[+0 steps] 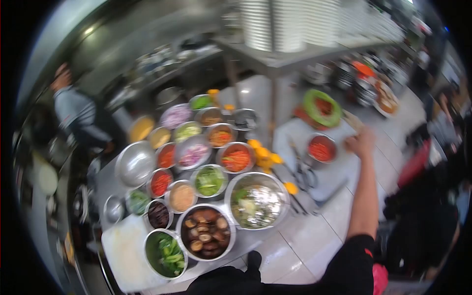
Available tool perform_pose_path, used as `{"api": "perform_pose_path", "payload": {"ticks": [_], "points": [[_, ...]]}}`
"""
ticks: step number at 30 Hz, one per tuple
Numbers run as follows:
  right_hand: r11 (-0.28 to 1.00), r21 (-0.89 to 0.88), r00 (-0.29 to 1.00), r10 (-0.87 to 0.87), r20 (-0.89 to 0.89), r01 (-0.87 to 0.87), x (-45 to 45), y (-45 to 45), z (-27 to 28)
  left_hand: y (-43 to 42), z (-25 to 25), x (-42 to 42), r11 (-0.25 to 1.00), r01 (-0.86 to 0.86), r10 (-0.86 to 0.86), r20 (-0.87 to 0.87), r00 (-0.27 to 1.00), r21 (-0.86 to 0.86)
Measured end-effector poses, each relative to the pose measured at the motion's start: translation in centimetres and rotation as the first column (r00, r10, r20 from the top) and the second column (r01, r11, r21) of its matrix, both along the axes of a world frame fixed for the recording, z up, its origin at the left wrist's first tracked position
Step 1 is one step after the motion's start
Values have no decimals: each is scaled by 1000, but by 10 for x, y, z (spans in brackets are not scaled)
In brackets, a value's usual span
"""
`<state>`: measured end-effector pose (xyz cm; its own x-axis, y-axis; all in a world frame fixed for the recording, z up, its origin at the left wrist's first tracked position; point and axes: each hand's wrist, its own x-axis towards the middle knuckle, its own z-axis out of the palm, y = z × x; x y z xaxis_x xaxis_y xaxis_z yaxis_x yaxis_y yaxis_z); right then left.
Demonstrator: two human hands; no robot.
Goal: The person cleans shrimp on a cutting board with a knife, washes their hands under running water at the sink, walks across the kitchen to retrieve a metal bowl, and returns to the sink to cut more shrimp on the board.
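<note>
At the far left a person in a pale top [81, 110] stands beyond the counter. Next comes an empty metal bowl [136, 165], with a white cutting board [129, 253] nearer the wearer. A cluster of metal bowls follows, among them one of leafy greens [171, 253], one of dark mushrooms [205, 232] and one of orange strips [236, 158]. A large bowl of liquid [257, 201] stands at the cluster's right, with yellow-handled tools [264, 158] behind it.

Farther right, the bowl of chopped red pieces [322, 148] sits on a pale board [305, 137], just in front of a green dish [322, 108]. The wearer's right hand [361, 142] is just to the right of that red-filled bowl, near the board's right side. Its fingers look bent toward the bowl, but blur hides whether they pinch anything.
</note>
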<state>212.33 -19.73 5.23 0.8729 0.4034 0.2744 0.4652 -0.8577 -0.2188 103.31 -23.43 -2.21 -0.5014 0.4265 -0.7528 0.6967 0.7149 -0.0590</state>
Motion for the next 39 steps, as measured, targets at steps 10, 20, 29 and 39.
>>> {"api": "perform_pose_path", "payload": {"ticks": [10,20,29,39], "points": [[507,534,732,383,563,-676,-308,66,130,-204,-67,-109,890,-453,437,181,881,55],[-33,318,-30,999,14,-947,-785,184,131,-352,-136,-241,761,-648,620,278,733,11],[386,198,366,921,-134,-901,-925,312,-87,-466,-152,-292,457,-889,850,293,439,6],[412,498,432,898,-81,-763,-1028,350,-87,-418,-196,-408,566,-817,775,267,573,110]]}}
